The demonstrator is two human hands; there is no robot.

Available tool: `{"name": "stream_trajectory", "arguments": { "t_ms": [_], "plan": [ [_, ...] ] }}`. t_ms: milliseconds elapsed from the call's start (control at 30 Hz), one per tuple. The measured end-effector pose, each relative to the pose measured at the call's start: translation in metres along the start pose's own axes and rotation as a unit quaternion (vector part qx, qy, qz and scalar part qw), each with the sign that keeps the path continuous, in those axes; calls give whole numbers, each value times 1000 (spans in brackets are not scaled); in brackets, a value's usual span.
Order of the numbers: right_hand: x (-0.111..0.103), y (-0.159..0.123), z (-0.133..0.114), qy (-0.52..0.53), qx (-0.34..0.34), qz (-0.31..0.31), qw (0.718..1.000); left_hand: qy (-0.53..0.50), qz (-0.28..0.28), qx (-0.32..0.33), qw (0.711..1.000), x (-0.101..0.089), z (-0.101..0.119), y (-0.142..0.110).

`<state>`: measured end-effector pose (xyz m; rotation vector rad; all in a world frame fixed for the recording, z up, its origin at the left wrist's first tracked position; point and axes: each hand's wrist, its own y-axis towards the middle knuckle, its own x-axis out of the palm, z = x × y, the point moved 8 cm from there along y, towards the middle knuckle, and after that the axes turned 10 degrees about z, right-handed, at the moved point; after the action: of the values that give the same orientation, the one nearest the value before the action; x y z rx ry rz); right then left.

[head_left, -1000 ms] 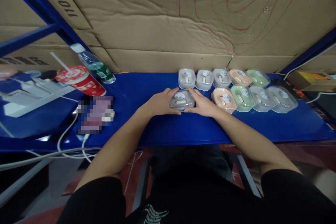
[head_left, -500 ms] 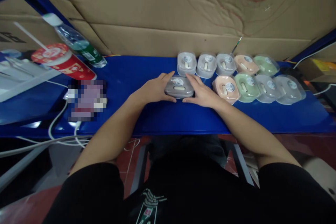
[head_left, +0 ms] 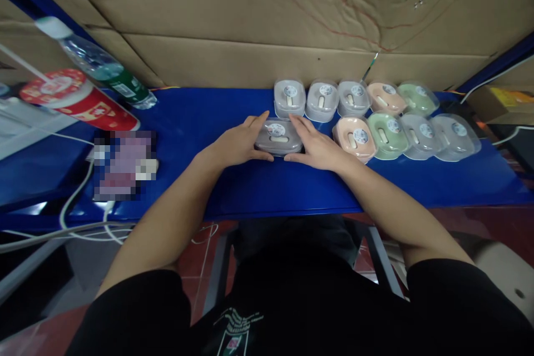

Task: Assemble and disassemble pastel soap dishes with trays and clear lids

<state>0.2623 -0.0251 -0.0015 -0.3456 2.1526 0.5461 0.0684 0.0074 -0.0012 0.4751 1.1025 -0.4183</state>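
Observation:
A grey plastic case [head_left: 278,138] with a clear lid and a round sticker lies on the blue table [head_left: 267,189]. My left hand [head_left: 237,143] clasps its left side and my right hand [head_left: 316,147] clasps its right side, fingers stretched along the edges. Just behind it stands a row of similar cases, starting with a grey one [head_left: 289,97]. To its right lies a pink case [head_left: 354,138], then a green one [head_left: 387,133].
More grey, pink and green cases [head_left: 454,136] run to the right. A red cup with a straw [head_left: 79,103] and a water bottle [head_left: 98,69] lie at the left, above white cables [head_left: 75,206]. A cardboard wall [head_left: 267,16] backs the table.
The view has shifted a little; both hands and the grey case stay together at the same place on the table.

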Motion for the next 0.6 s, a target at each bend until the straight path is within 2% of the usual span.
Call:
{"name": "stream_trajectory", "arguments": {
  "t_ms": [167,333,467,600],
  "plan": [
    [-7,2,-2,17,22,18,999,-36,7,-19,999,-1,-3,3],
    [-16,1,-4,-21,52,51,997,-124,31,-7,992,-2,-11,9],
    [-14,-3,-11,-45,30,38,998,-207,15,-1,978,-1,-19,9],
    [-10,-5,-17,-32,-19,21,999,-212,-8,-16,977,-1,-23,7]
  ]
}}
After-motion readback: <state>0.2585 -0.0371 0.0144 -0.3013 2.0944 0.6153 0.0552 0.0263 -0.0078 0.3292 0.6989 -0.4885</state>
